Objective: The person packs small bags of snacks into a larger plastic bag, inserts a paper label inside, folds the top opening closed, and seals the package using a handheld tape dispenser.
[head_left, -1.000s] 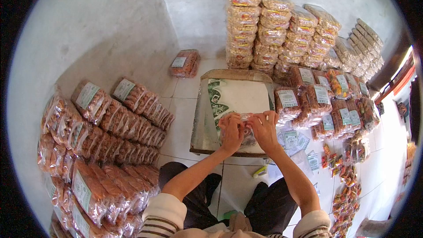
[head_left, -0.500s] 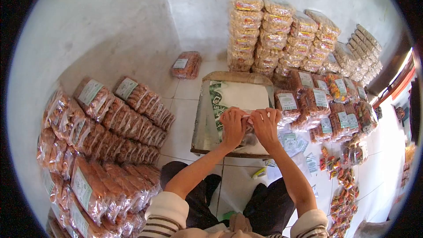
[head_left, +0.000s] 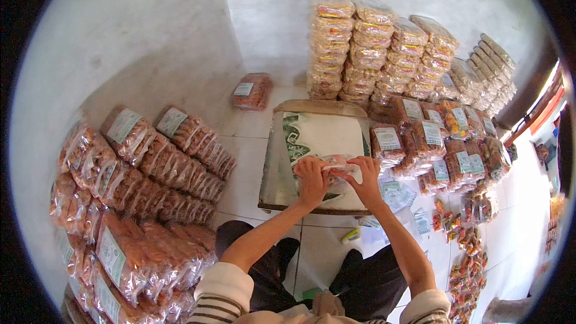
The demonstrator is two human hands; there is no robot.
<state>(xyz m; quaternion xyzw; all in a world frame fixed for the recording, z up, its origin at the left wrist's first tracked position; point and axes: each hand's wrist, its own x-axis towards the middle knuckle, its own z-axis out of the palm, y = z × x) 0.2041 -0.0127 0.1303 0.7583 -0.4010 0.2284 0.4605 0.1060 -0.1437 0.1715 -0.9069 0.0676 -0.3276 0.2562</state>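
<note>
A small clear plastic bag point(head_left: 338, 162) with reddish-brown contents is stretched between my two hands, above the near half of a low table point(head_left: 273, 183). My left hand point(head_left: 312, 175) has its fingers closed on the bag's left end. On the other side, my right hand point(head_left: 364, 177) pinches the plastic at the right end. What exactly is inside the bag is blurred. Beneath the bag lies a white sheet with a green print point(head_left: 330, 132), covering much of the tabletop.
Rows of labelled brown snack packs point(head_left: 162, 162) fill the floor at left. Tall stacks of pale packs point(head_left: 331, 48) stand along the back wall. More labelled packs point(head_left: 432, 135) and loose printed labels point(head_left: 396, 195) lie at right. A yellow-green object point(head_left: 351, 236) rests near my feet.
My hands have moved slightly apart, the right one outward and the left slightly down. More of the bag now shows between them.
</note>
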